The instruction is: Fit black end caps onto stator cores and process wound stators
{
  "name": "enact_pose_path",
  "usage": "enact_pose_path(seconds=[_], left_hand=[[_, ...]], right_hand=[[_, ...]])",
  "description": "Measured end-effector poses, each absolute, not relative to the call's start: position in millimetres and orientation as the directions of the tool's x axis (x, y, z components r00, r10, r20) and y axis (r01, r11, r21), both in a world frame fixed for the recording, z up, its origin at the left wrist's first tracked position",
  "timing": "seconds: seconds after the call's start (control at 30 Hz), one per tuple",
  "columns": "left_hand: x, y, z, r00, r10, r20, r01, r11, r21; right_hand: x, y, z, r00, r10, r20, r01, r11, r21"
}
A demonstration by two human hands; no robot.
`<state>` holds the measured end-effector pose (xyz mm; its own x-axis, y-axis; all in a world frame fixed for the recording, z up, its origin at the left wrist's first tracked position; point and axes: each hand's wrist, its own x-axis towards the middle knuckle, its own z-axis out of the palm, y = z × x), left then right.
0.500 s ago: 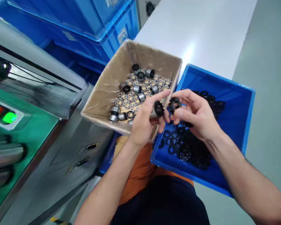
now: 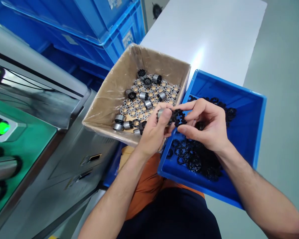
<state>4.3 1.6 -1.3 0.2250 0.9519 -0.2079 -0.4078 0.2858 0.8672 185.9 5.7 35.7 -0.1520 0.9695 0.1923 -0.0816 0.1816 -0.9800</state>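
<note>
My left hand [image 2: 153, 131] is closed around a small silver bearing ring [image 2: 160, 113], held between thumb and fingers. My right hand [image 2: 206, 127] pinches a black plastic toothed cage [image 2: 178, 117] and presses it against that ring. Both hands meet over the gap between a cardboard box [image 2: 107, 109] and a blue tray [image 2: 249, 139]. The box is lined with plastic film and holds several silver bearing rings [image 2: 149, 94], some with black cages fitted. A heap of loose black cages [image 2: 196, 159] lies in the tray under my right hand.
Stacked blue crates [image 2: 89, 30] stand at the upper left. A grey and green machine [image 2: 27, 139] with a lit green lamp [image 2: 2, 127] fills the left side. A white table [image 2: 209, 36] runs behind the box. My orange and dark clothing shows below.
My hands have come together: the black cage in the right hand now meets the ring in the left. The left hand's fingers have closed round the ring.
</note>
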Motion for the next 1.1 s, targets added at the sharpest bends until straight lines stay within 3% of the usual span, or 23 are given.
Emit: enact_pose_path(seconds=[0.23, 0.93, 1.03, 1.1], left_hand=[[1, -5, -4, 0.200, 0.966, -0.161, -0.403, 0.231, 0.886], [-2, 1, -4, 0.333, 0.936, -0.112, -0.356, 0.235, 0.905], [-19, 11, -8, 0.261, 0.965, -0.043, -0.185, 0.093, 0.978], [-35, 19, -7, 0.185, 0.983, -0.018, 0.092, 0.001, 0.996]], right_hand=[[185, -1, 32, -0.199, 0.921, 0.335, 0.152, 0.366, -0.918], [193, 10, 19, -0.274, 0.873, 0.404, 0.231, 0.467, -0.854], [211, 27, 12, -0.264, 0.912, 0.315, 0.250, 0.380, -0.890], [230, 41, 8, -0.174, 0.968, 0.182, 0.407, 0.239, -0.882]])
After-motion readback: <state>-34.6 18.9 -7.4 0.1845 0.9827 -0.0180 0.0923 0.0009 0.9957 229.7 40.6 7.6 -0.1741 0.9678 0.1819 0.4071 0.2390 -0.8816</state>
